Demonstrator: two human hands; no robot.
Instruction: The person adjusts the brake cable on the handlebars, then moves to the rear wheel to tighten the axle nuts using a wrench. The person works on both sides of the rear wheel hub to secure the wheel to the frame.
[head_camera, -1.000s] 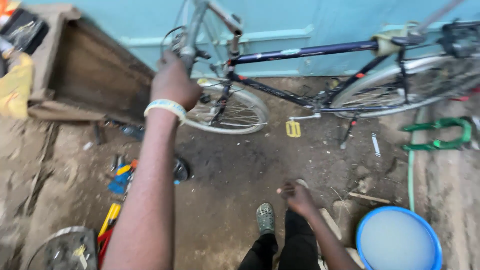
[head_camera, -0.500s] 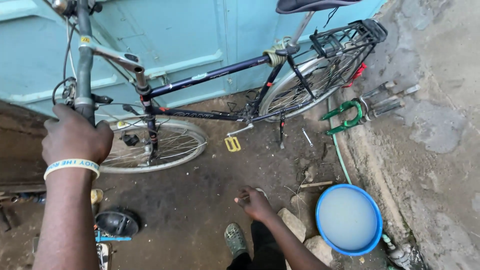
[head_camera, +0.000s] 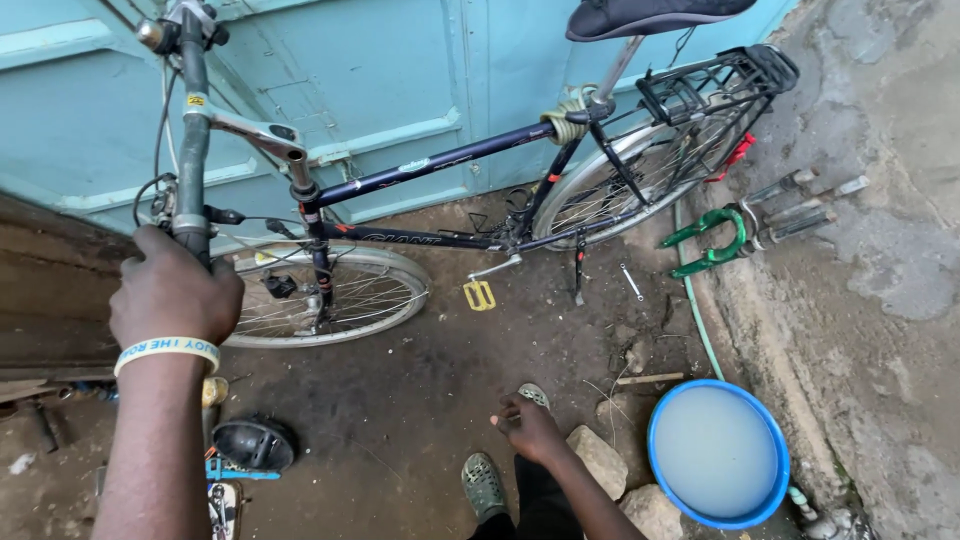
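I count one bicycle, two spoked wheels: front, rear. One black saddle, one rear rack, one yellow pedal. One blue basin near the ground's lower right corner. One green fork at the right edge. Two stones. Two green shoes. Two hands in view: left hand, right hand. One wristband.

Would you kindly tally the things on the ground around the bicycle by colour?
Blue: 1, the basin
Green: 1, the fork
Yellow: 1, the pedal
Black: 1, the round cap
Total: 4
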